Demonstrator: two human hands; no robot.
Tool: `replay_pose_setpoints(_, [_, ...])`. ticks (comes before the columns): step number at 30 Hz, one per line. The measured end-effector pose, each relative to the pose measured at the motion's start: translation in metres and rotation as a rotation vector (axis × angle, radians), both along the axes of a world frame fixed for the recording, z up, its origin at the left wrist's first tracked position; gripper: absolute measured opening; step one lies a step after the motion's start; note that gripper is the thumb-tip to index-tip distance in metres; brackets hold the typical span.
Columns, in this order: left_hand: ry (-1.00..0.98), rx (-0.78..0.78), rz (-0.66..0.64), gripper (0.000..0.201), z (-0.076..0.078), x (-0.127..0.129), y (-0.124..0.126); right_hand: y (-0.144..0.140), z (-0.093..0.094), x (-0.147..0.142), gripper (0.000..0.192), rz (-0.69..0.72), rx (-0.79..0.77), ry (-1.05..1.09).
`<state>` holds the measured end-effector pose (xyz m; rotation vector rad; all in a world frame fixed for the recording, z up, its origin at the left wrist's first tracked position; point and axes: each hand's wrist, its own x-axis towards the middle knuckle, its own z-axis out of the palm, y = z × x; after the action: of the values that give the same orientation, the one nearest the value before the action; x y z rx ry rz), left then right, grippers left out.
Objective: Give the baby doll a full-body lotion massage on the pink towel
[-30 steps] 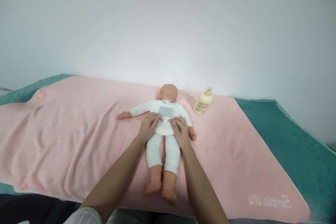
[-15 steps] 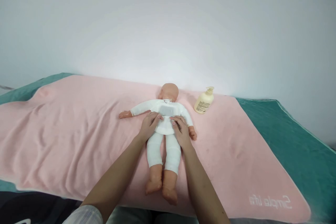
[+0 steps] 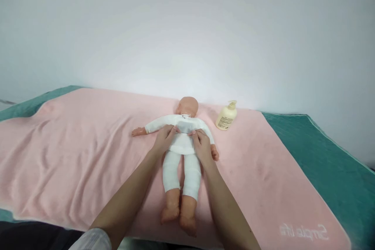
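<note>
A baby doll with a bald head and white-wrapped body and legs lies with its head away from me, no face showing. On its upper torso is a flat grey rectangular panel. My left hand is closed against the left side of the torso, its fingertips at the panel's lower left corner. On the other side my right hand has curled fingers, with the thumb near the lower right corner. I cannot tell whether the fingertips pinch the panel's edge or the white covering.
A pale yellow pump bottle stands right of the doll's head. Beneath everything is a wrinkled pink blanket over a green cloth. A plain white wall rises behind.
My hands have shifted slightly up the doll's torso, and the fingertips now reach the grey panel's lower corners. The whole scene sits a little lower in view.
</note>
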<state>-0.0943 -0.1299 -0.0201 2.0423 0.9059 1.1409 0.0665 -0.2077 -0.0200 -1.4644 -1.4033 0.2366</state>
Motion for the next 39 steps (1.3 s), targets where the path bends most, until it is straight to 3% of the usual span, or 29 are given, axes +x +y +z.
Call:
replay_pose_setpoints(4, [-0.018,0.094,0.128,0.04,0.012,0.011,0.018,0.026,0.016,0.0,0.033,-0.118,0.063,-0.044])
replay_pose_setpoints(10, [0.137,0.165,0.054,0.036,0.004,0.03,0.039,0.056,0.01,0.002,0.03,-0.159,-0.092,-0.249])
replay_pose_setpoints(16, [0.223,0.255,-0.007,0.035,-0.008,0.034,0.039,0.056,-0.003,0.004,0.027,-0.154,-0.135,-0.333])
replay_pose_setpoints(24, [0.098,0.245,-0.041,0.026,-0.01,0.033,0.039,0.054,-0.009,0.006,0.019,-0.102,-0.009,-0.222])
replay_pose_setpoints(30, [0.153,0.229,-0.082,0.025,-0.01,0.032,0.041,0.056,-0.007,0.007,0.022,-0.077,-0.064,-0.254])
replay_pose_setpoints(39, [0.155,0.269,-0.035,0.025,-0.01,0.032,0.039,0.053,-0.008,0.007,0.028,-0.061,-0.062,-0.265])
